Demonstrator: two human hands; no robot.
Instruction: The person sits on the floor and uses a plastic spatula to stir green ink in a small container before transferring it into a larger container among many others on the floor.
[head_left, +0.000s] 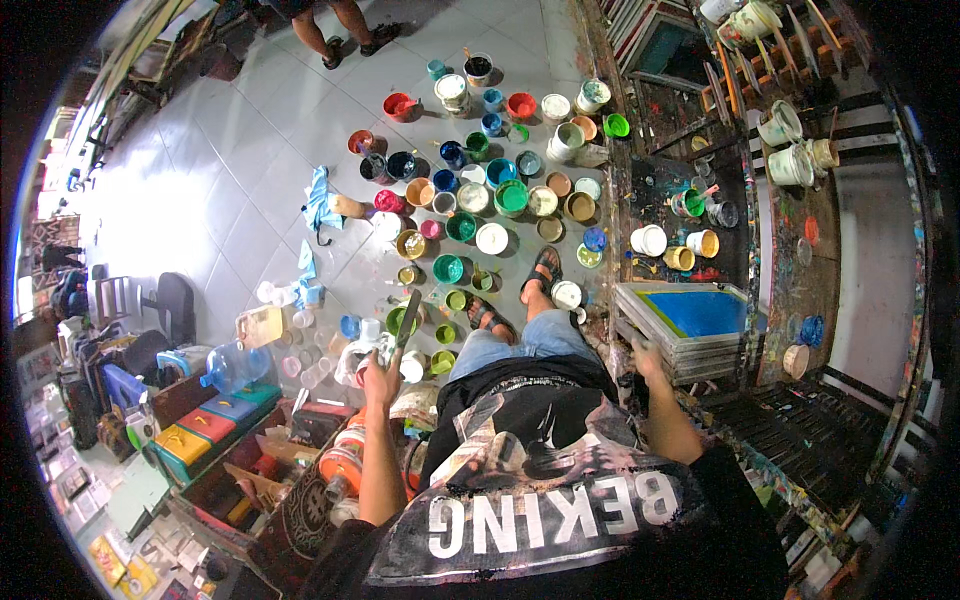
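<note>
My left hand (380, 382) is closed around a long, dark flat stick (408, 322). The stick points away from me, over a green paint pot (400, 321). White crumpled material and tubs (362, 352) sit right beside that hand; whether it touches them I cannot tell. At my right side, my right hand (648, 358) hangs with its fingers loosely extended and nothing visible in them. Closest to it is a stack of framed printing screens (690, 350), the top one with a blue mesh (703, 313). Contact between hand and frames is unclear.
Many open paint pots, such as a green one (511, 197), crowd the grey tiled floor (235, 190) ahead. Along the right runs a paint-stained wooden rack (790, 240). A water bottle (238, 368) and cluttered boxes stand left. Another person's feet (355, 45) are at the far end.
</note>
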